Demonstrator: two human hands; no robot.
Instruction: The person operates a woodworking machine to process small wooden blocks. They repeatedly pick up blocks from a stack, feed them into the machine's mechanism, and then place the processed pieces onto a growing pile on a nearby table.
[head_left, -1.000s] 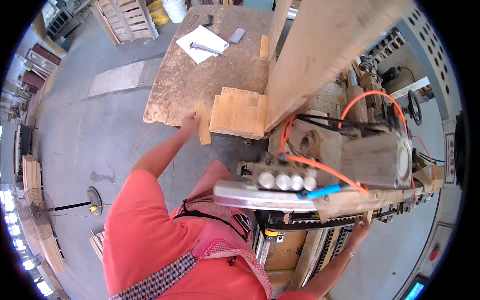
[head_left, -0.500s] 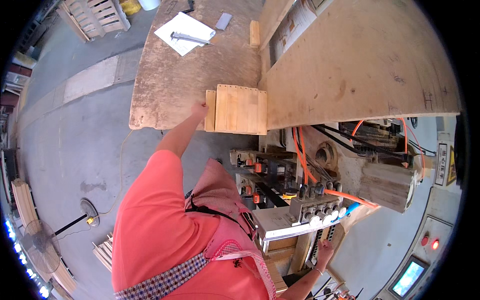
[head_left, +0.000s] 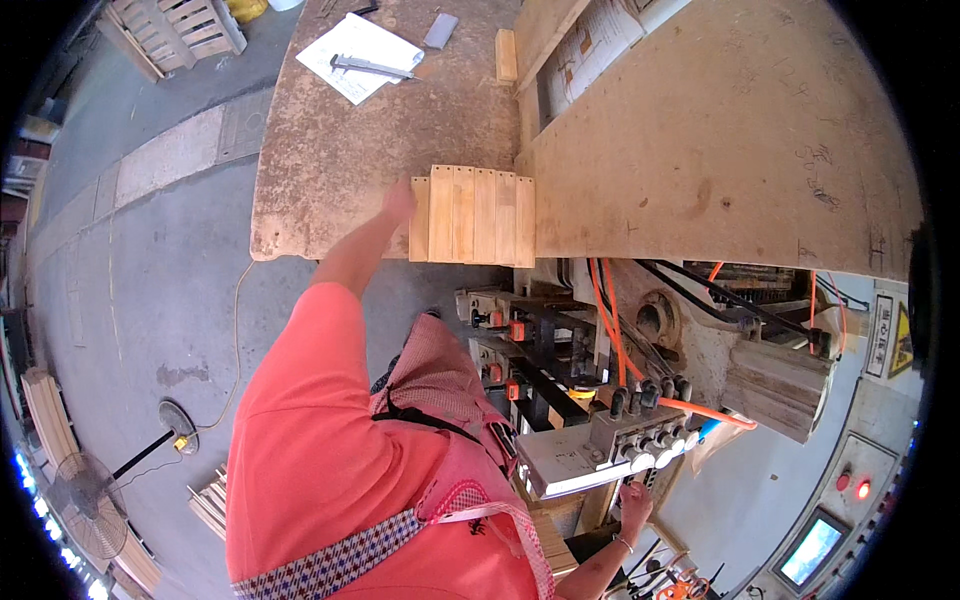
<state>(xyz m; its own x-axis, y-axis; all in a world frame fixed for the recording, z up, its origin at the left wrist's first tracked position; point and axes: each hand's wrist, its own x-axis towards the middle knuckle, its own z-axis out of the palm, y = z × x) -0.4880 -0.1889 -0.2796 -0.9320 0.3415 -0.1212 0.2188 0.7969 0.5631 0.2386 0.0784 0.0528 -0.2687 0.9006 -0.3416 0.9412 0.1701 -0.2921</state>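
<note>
Near the front edge of the worn brown tabletop, my left hand (head_left: 399,199) is closed at the left side of a light wooden slat (head_left: 419,222). That slat is the leftmost in a row of several wooden slats (head_left: 483,215) lying side by side, with small holes at their far ends. Its far end sits a little lower than its neighbour's. At the lower right, my right hand (head_left: 635,503) is down beside a grey control box with round knobs (head_left: 645,455). Its fingers are curled, and whatever they may hold is hidden.
A caliper (head_left: 372,67) lies on white paper (head_left: 340,45) at the table's far side. A tall wooden panel (head_left: 700,170) borders the table on the right. Orange hoses (head_left: 606,320) and machine parts are below it. A fan (head_left: 90,505) stands on the floor at left.
My left hand stays at the leftmost slat, and the row looks nearly unchanged. My right hand has shifted slightly left beside the control box. The whole view has turned a little.
</note>
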